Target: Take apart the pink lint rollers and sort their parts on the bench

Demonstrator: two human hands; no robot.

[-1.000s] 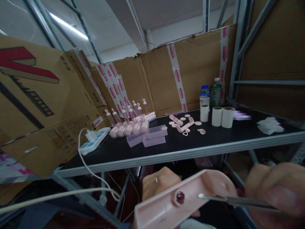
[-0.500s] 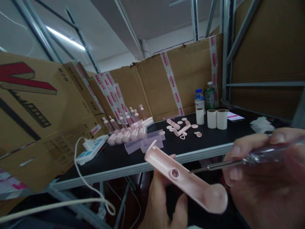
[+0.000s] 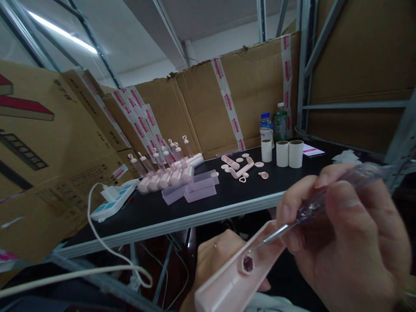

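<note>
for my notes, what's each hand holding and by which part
Right fingers: a metal-shafted tool, by its clear plastic handle. Left fingers: a pale pink trough-shaped plastic part, from underneath, near the middle.

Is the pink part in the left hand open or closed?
Open: the pink part shows its hollow inside, with no cover over it.

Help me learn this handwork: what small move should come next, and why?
I'd probably have the right hand guide the clear-handled tool slightly toward the dark-centred socket in the pink shell: the tool's tip appears close to that socket, while the left hand supports the shell from behind.
</note>
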